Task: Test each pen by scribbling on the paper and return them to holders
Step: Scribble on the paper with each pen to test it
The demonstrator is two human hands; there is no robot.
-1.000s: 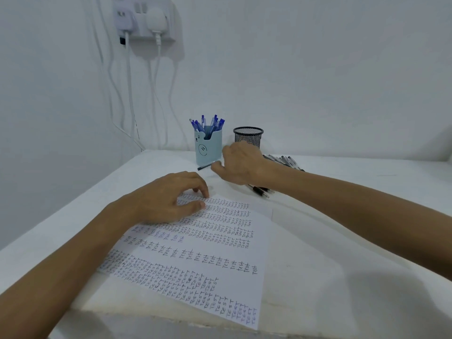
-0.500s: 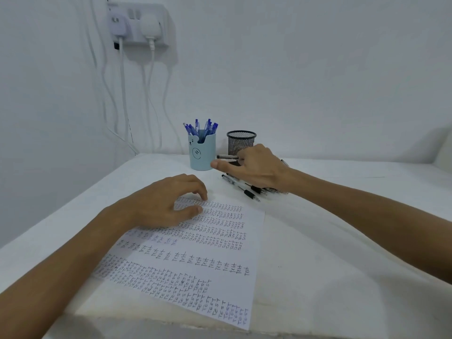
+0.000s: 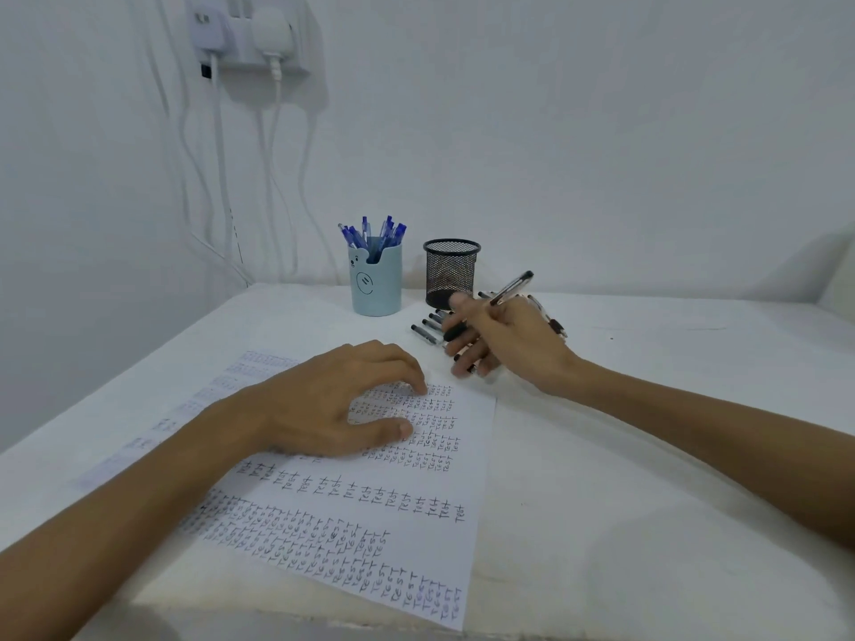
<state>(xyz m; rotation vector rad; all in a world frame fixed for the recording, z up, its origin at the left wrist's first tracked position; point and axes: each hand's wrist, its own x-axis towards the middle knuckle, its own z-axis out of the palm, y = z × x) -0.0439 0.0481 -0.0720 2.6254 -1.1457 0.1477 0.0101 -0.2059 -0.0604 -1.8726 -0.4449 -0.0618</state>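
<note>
A white sheet of paper (image 3: 370, 515) covered in rows of handwritten "test" lies on the white table. My left hand (image 3: 333, 404) rests on its upper part, fingertips pressing the page. My right hand (image 3: 504, 337) holds a black pen (image 3: 511, 287) just beyond the paper's top right corner, the pen's end pointing up and right. Several black pens (image 3: 428, 327) lie loose on the table under and behind that hand. A light blue holder (image 3: 375, 282) stands behind, filled with blue pens (image 3: 374, 233). A black mesh holder (image 3: 451, 272) stands to its right.
The white table (image 3: 647, 455) meets white walls at the back and left. A wall socket (image 3: 250, 34) with plugged chargers hangs at the upper left, and its white cables (image 3: 222, 178) drop behind the table's far left corner.
My right hand has lifted a black pen from the loose pile and drawn it back towards the paper. The left hand stays on the sheet.
</note>
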